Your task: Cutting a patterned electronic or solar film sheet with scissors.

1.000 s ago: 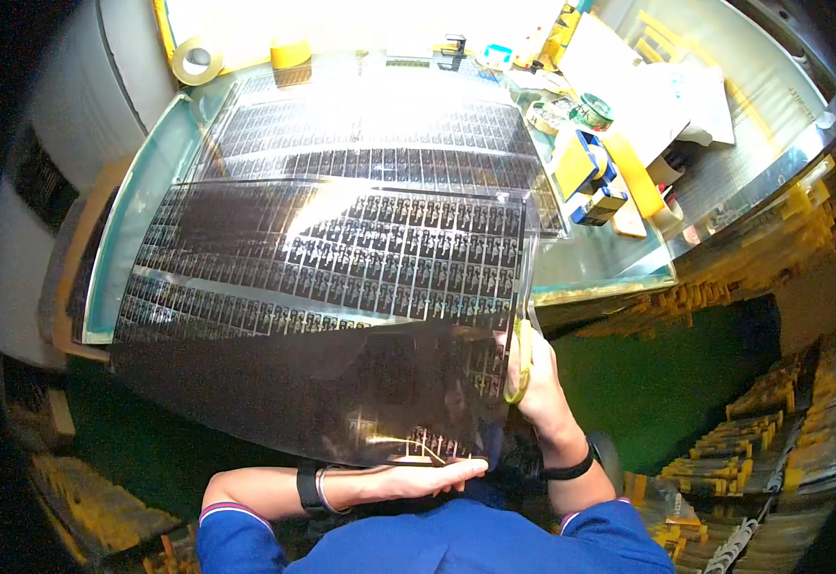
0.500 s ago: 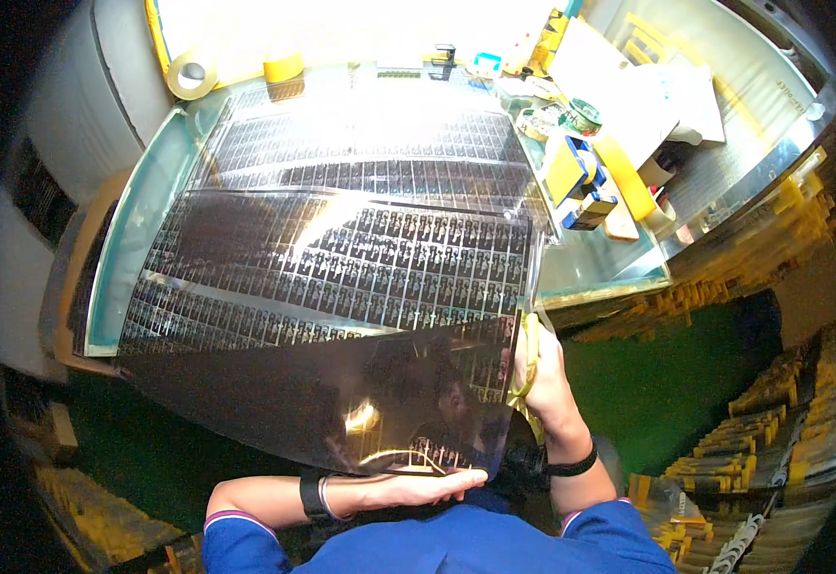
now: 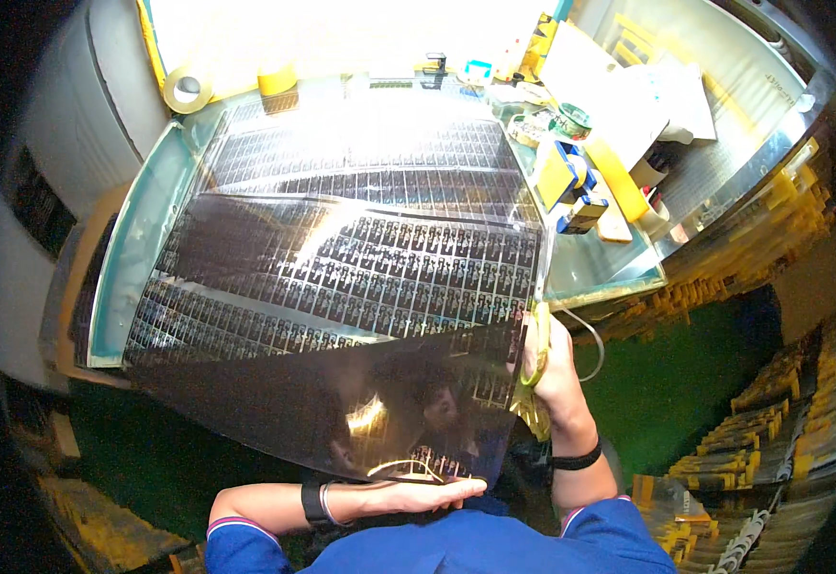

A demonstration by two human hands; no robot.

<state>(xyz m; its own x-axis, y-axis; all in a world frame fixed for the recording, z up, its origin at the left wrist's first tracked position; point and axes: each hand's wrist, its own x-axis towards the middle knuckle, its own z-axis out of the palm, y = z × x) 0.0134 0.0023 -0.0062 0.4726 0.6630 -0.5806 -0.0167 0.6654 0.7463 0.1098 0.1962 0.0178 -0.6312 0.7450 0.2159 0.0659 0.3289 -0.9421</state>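
Observation:
A large dark glossy film sheet [image 3: 341, 325], printed with rows of small repeated patterns, is lifted off a glass-topped light table [image 3: 140, 239] and curls toward me. My left hand [image 3: 418, 495] lies flat under the sheet's near edge, fingers stretched to the right. My right hand [image 3: 544, 359] grips the sheet's right edge, with a yellow cloth [image 3: 535, 402] bunched in the same hand. A second printed sheet [image 3: 360, 153] lies flat on the table behind.
Two tape rolls [image 3: 188, 89] sit at the table's far left corner. Blue and yellow tools [image 3: 571, 187], a small jar [image 3: 571, 120] and papers crowd the far right. Green floor [image 3: 695, 383] and yellow stacked racks [image 3: 801, 411] lie to the right.
The sheet's near edge has been drawn lower and closer to me, and it curls more. Both hands keep their places on it.

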